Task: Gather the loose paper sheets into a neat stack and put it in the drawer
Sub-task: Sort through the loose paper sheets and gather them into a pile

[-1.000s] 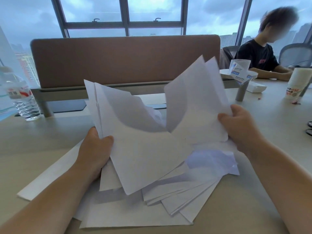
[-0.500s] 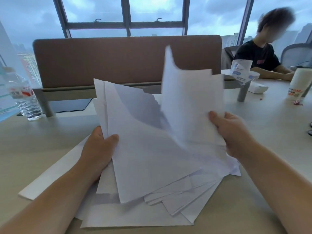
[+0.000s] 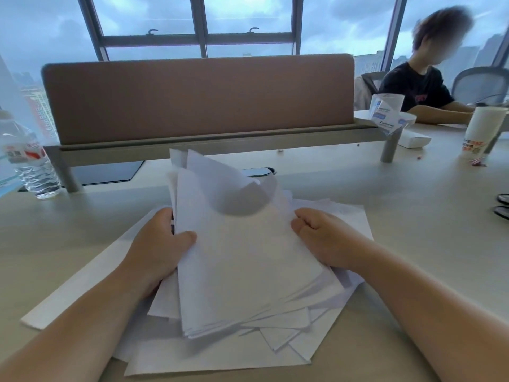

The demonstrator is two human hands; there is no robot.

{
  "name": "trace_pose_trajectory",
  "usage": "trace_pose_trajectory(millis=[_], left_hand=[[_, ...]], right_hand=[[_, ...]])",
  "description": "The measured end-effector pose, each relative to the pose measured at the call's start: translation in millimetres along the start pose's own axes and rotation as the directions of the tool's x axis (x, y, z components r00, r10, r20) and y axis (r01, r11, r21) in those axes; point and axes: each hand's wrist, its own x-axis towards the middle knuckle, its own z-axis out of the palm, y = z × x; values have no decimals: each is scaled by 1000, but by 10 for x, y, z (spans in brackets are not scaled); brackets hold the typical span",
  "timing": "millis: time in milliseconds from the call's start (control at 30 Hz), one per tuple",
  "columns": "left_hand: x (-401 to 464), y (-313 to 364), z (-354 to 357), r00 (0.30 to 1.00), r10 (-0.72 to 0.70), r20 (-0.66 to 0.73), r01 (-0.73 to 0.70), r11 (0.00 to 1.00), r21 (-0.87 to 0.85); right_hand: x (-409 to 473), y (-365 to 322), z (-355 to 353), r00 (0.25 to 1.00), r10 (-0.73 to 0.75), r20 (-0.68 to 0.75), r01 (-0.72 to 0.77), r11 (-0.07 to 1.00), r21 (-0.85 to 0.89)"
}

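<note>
A bundle of white paper sheets (image 3: 242,260) stands tilted between my hands on the pale desk (image 3: 413,216), its top corners curling over. My left hand (image 3: 162,244) grips the bundle's left edge, thumb on the front. My right hand (image 3: 322,235) holds the right edge with curled fingers. More loose sheets (image 3: 214,359) lie fanned out flat under and around the bundle, one long sheet (image 3: 77,293) sticking out to the left. No drawer is in view.
A brown desk divider (image 3: 198,97) on a grey rail runs across the back. A water bottle (image 3: 30,161) stands far left. At the right are a paper cup (image 3: 482,133), a white box (image 3: 413,140) and a seated person (image 3: 418,89).
My right hand has swung its raised sheets down and left onto those in my left hand. The two separate fans are now one bundle, lower over the desk.
</note>
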Motion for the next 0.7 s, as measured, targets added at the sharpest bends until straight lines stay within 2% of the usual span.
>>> trace_pose_trajectory(millis=[67,167,267,433,700], left_hand=[[13,-12,-31,997,-11,-70,7,999,-48],[43,-30,-60,983,-50,-178,27,991,-131],[70,-51,-49,966,-73,-249,35,988,-153],[117,-97,-26,967,-70,-246,41,992,-121],[127,-98,-11,968,-35,-249,18,997,-71]], right_hand=[[61,107,-71,995,84,-56,-89,992,-90],[9,153,-208,968,251,-24,-245,916,-319],[-96,65,-258,966,256,47,-219,898,-381],[-184,-113,-157,967,209,143,-153,932,-328],[-224,-180,-129,978,168,123,-132,956,-263]])
